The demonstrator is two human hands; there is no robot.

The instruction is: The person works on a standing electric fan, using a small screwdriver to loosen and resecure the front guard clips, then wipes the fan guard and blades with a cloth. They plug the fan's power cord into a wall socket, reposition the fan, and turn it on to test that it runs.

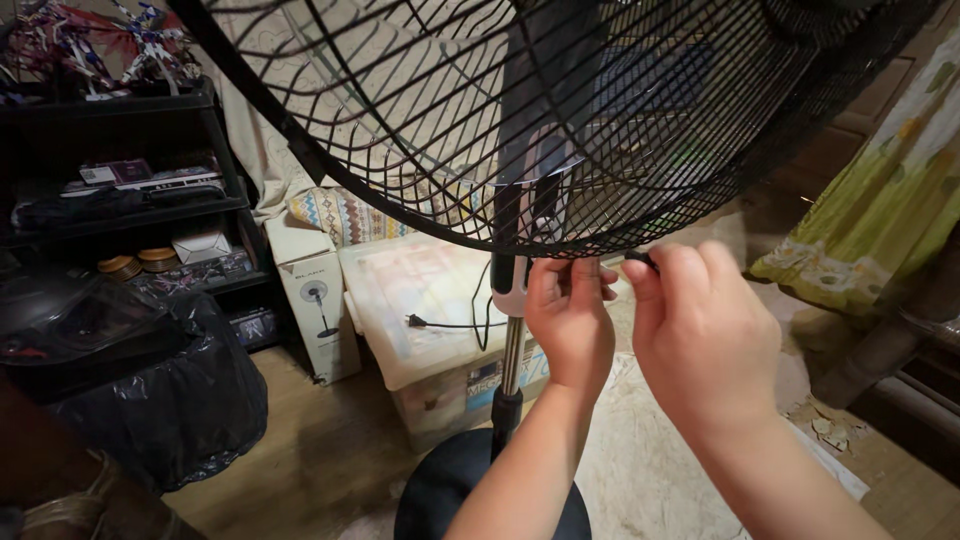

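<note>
A black wire fan grille (420, 130) fills the top of the view, mounted on a stand fan with a chrome pole (513, 350) and round black base (440, 490). My left hand (570, 320) pinches the bottom rim of the grille with its fingertips. Just to its right, my right hand (700, 330) grips the same rim, fingers closed around a small black clip or fastener (641, 260) there. Both hands are close together below the grille's lowest point.
A white plastic storage box (420, 300) with a black power plug (415, 321) on its lid stands behind the fan. A fan carton (318, 300), black shelves (130, 200), a black bag (170, 400) are left. A green curtain (880, 220) hangs right.
</note>
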